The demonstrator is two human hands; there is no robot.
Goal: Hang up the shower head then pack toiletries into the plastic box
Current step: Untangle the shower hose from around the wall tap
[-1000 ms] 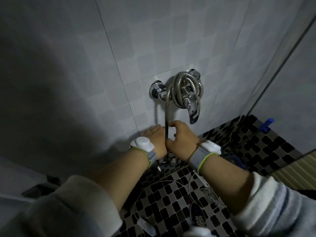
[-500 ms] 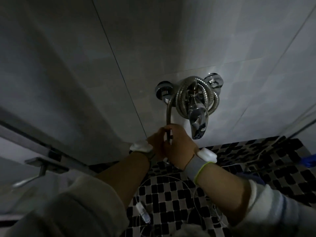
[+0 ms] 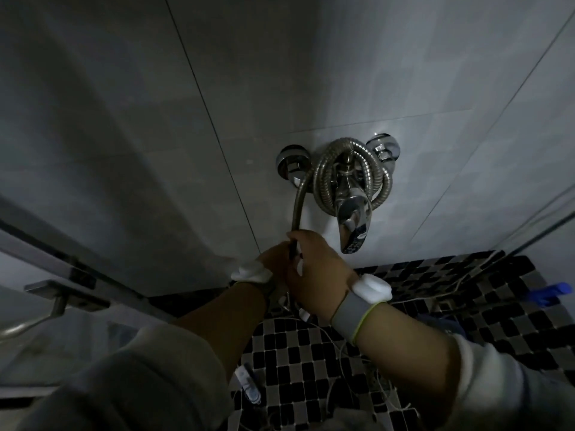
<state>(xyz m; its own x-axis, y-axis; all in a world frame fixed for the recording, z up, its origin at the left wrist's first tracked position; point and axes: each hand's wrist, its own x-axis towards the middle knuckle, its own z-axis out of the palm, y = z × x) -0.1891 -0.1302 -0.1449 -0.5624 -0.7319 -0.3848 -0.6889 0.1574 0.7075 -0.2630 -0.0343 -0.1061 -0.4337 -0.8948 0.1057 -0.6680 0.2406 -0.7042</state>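
Observation:
A metal shower hose (image 3: 298, 204) is coiled around the chrome wall tap (image 3: 351, 223) and hangs down its left side into my hands. My right hand (image 3: 317, 272) is closed around the hose's lower end, just below and left of the tap's spout. My left hand (image 3: 275, 264) sits right behind it, fingers wrapped on the same part; most of it is hidden by the right hand. The shower head itself is covered by my hands; only small white bits show beneath them. No plastic box is in view.
A small bottle (image 3: 247, 384) lies on the black-and-white mosaic floor (image 3: 513, 321) between my arms, among thin white cords. A blue object (image 3: 555, 293) lies at the far right. A metal door handle (image 3: 59, 301) juts out at the left. Grey tiled wall ahead.
My hands have risen with the hose end, closer to the tap. The view has tilted upward, showing more wall and less floor.

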